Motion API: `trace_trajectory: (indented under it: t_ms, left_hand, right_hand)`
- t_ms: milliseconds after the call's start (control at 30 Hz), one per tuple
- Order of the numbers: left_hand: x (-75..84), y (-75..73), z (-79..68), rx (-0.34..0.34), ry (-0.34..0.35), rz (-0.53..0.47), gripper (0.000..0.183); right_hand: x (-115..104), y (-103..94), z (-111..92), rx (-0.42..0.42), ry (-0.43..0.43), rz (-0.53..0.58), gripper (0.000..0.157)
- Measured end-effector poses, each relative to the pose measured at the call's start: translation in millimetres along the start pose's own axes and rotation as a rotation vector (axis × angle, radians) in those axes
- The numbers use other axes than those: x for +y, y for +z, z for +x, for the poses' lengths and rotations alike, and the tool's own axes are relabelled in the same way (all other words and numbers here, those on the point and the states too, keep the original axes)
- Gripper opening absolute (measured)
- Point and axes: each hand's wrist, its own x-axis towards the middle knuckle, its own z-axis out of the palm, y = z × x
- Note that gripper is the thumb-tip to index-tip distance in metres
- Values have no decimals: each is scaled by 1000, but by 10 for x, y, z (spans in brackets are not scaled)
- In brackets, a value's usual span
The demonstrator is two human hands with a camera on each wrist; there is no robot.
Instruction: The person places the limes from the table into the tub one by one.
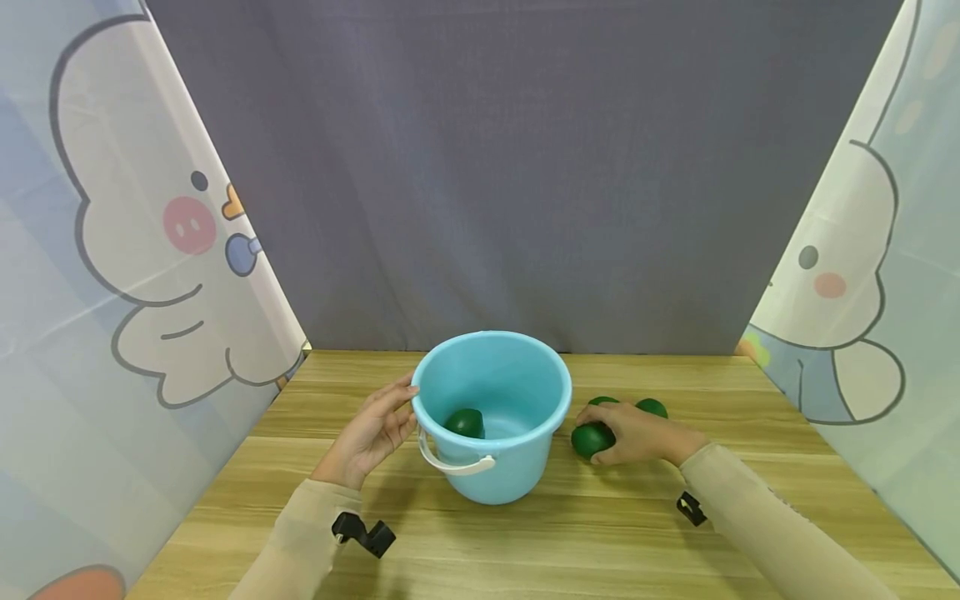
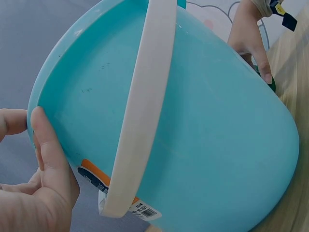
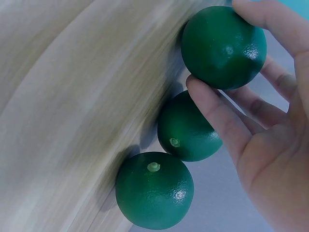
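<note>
A light blue bucket (image 1: 491, 471) with a white handle (image 1: 461, 467) stands upright on the wooden table. At its left rim is my left hand (image 1: 378, 433); thumb and a finger pinch the edge, as the left wrist view shows. Inside the bucket lies a green lime (image 1: 465, 422). Right of the bucket, my right hand (image 1: 633, 433) grips another lime (image 3: 223, 48) between thumb and fingers, low over the table. Two more limes, one nearer (image 3: 186, 128) and one farther (image 3: 154, 191) from that hand, rest on the table beside it, partly hidden by the hand in the head view.
The wooden table (image 1: 525, 550) reaches back to a dark grey cloth (image 1: 487, 183). Cartoon-printed curtains flank it on the left (image 1: 127, 350) and right (image 1: 885, 483). The bucket's wall stands between my two hands.
</note>
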Motion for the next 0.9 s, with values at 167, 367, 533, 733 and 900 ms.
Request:
trace_trajectory:
  t_ms: [167,367,533,733,900]
  left_hand:
    - [1,4,4,-4,3,-1,57]
    - [1,6,8,-1,1,-2,57]
    - [0,3,8,1,1,-6,57]
    - [-2,-1,5,-1,0,-15,57]
    - [2,-1,3,-5,0,-1,57]
  right_hand:
    - [-13,-15,-7,0,-3,1,55]
    - [-51,-46,-20,9,-6,10,55]
    - [-93,-75,-35,22,-6,18,54]
    - [-125,-99,-48,20,-5,32,53]
    - [-147,-122,-71,24,10,38,52]
